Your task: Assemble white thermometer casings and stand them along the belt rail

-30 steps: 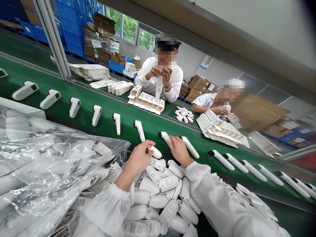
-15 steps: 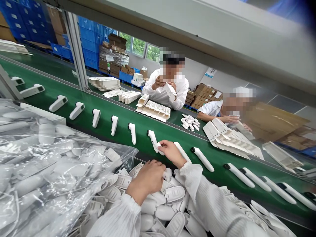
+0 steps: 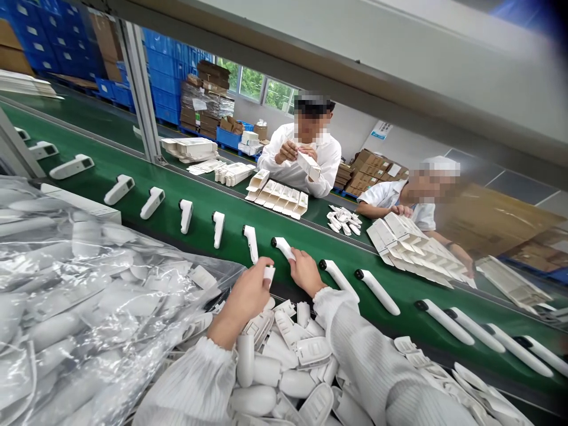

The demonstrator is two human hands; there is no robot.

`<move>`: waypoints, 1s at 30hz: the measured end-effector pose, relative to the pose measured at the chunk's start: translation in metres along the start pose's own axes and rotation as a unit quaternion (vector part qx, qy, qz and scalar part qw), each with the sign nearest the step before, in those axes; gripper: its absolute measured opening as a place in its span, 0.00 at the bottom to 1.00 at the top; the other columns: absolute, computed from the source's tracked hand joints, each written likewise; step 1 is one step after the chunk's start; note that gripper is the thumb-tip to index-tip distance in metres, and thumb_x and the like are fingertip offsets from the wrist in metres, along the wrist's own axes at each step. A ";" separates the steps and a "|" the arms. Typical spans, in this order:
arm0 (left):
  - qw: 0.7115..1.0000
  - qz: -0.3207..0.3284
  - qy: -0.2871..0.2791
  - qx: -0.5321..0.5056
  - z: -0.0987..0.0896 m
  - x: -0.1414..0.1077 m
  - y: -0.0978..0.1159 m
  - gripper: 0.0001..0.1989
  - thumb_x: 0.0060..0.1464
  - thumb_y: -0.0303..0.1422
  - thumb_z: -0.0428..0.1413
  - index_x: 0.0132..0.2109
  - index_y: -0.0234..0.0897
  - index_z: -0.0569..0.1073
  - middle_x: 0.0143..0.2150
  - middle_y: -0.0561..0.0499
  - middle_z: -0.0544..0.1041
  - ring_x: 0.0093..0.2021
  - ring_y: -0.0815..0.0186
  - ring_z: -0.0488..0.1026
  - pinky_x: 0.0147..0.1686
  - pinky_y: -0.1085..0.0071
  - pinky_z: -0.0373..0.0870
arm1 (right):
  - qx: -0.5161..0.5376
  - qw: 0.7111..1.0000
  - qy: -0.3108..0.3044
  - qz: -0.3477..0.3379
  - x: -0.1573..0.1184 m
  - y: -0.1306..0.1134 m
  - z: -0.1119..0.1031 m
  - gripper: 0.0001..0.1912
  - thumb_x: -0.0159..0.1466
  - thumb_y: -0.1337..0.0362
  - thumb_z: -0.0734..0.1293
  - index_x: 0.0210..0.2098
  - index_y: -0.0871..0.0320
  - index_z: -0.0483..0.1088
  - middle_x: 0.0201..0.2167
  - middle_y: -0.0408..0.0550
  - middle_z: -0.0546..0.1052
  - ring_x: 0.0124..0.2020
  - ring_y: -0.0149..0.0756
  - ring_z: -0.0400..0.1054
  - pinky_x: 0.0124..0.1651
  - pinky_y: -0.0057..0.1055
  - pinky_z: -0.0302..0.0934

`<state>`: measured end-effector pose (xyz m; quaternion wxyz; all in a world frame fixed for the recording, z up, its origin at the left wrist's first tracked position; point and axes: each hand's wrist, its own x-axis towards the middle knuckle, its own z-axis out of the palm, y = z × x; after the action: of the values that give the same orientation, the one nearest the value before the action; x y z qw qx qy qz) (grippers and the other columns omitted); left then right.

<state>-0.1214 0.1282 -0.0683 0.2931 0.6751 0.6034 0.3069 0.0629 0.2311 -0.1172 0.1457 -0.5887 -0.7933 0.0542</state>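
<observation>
My left hand (image 3: 244,299) is closed on a small white plastic cover (image 3: 268,273), held up near the belt's front edge. Just right of it, my right hand (image 3: 306,272) grips the lower end of a white thermometer (image 3: 282,246) whose black tip points to the left. Below both hands lies a heap of loose white covers (image 3: 314,350). Several more white thermometers stand in a row along the green belt (image 3: 231,269), such as one (image 3: 377,291) to the right and one (image 3: 218,229) to the left.
A clear plastic bag (image 3: 89,284) full of white parts fills the left front. Across the belt, two people handle white boxes (image 3: 279,198). A metal post (image 3: 141,89) rises at the left, and a grey beam (image 3: 377,65) crosses overhead.
My left hand has risen from the heap and now holds a cover. My right hand has moved slightly right, onto a thermometer. The row of thermometers has shifted to the right.
</observation>
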 end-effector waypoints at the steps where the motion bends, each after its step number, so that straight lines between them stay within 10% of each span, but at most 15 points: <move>1: 1.000 -0.011 0.012 -0.021 -0.001 0.001 -0.003 0.19 0.58 0.25 0.46 0.55 0.41 0.66 0.38 0.47 0.76 0.37 0.58 0.73 0.35 0.68 0.63 | -0.001 1.000 0.001 0.001 0.000 0.000 -0.002 0.21 0.70 0.71 0.60 0.61 0.65 0.63 0.48 0.60 0.73 0.51 0.47 0.67 0.56 0.36 0.59; 7: 0.991 -0.005 0.053 -0.119 0.002 0.006 -0.012 0.11 0.60 0.32 0.45 0.47 0.40 0.68 0.34 0.51 0.75 0.32 0.64 0.72 0.34 0.70 0.66 | 0.136 0.988 0.041 -0.057 -0.019 -0.022 -0.023 0.19 0.71 0.58 0.63 0.59 0.58 0.67 0.55 0.56 0.69 0.56 0.47 0.62 0.59 0.40 0.58; 13: 0.992 -0.022 0.084 -0.091 -0.001 0.009 -0.012 0.15 0.63 0.34 0.43 0.56 0.37 0.61 0.53 0.42 0.72 0.45 0.63 0.75 0.44 0.67 0.71 | 0.515 0.848 -0.089 -0.085 -0.015 -0.052 -0.013 0.17 0.63 0.54 0.69 0.47 0.58 0.73 0.36 0.46 0.76 0.36 0.37 0.71 0.39 0.29 0.66; 19: 0.994 -0.008 -0.046 0.094 -0.011 -0.012 0.001 0.16 0.52 0.31 0.60 0.49 0.37 0.71 0.49 0.41 0.73 0.53 0.47 0.70 0.49 0.54 0.70 | 0.234 0.970 -0.050 -0.027 0.016 -0.046 0.001 0.11 0.67 0.65 0.65 0.48 0.57 0.73 0.37 0.45 0.77 0.36 0.36 0.72 0.39 0.28 0.64; 30: 0.965 -0.027 -0.128 0.229 0.004 -0.016 0.012 0.18 0.52 0.24 0.55 0.52 0.31 0.72 0.49 0.35 0.74 0.50 0.44 0.72 0.47 0.53 0.69 | -0.019 0.999 -0.030 -0.004 0.019 -0.043 0.003 0.13 0.71 0.67 0.63 0.53 0.64 0.67 0.43 0.60 0.76 0.46 0.49 0.71 0.48 0.35 0.60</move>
<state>-0.1119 0.1109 -0.0625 0.2132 0.7414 0.6331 0.0634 0.0175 0.2359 -0.1054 0.1114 -0.5865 -0.8003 0.0562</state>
